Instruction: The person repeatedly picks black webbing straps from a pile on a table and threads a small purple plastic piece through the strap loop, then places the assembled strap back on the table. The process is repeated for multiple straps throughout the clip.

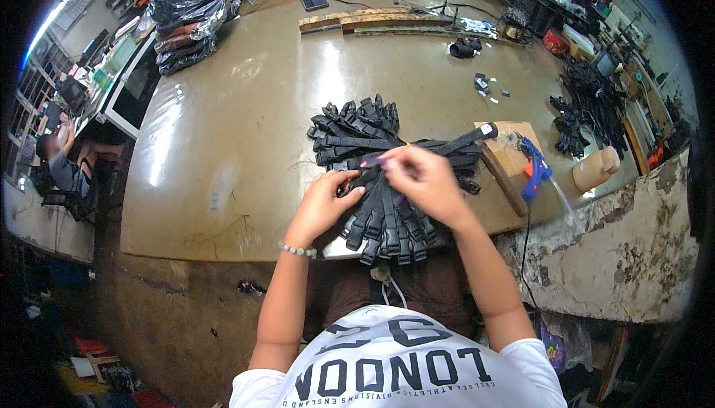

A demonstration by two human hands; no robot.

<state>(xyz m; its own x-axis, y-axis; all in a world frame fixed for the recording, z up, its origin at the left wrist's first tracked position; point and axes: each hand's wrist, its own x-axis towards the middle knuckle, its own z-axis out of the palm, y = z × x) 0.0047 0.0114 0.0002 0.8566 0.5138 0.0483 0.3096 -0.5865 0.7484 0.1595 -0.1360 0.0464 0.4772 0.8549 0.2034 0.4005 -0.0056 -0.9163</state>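
A fanned-out pile of black webbing straps with plastic buckles point(391, 218) lies at the near edge of the table in front of me. Over the pile's left side, my left hand point(325, 203) has its thumb and fingers curled round a black strap. My right hand point(421, 178), slightly blurred, is above the middle of the pile with its fingers pinched together. A short dark piece point(371, 162) shows between the two hands' fingertips; its kind is unclear. More buckle ends point(354, 128) spread out beyond my hands, and straps also stretch to the right.
Right of the pile lie a blue glue gun point(535, 169) with its cord, a cardboard piece point(510, 143), a wooden stick point(503, 181) and a tan cylinder point(596, 168). Wooden strips point(380, 18) and a phone point(313, 0) lie farther back. A person point(67, 158) sits at far left.
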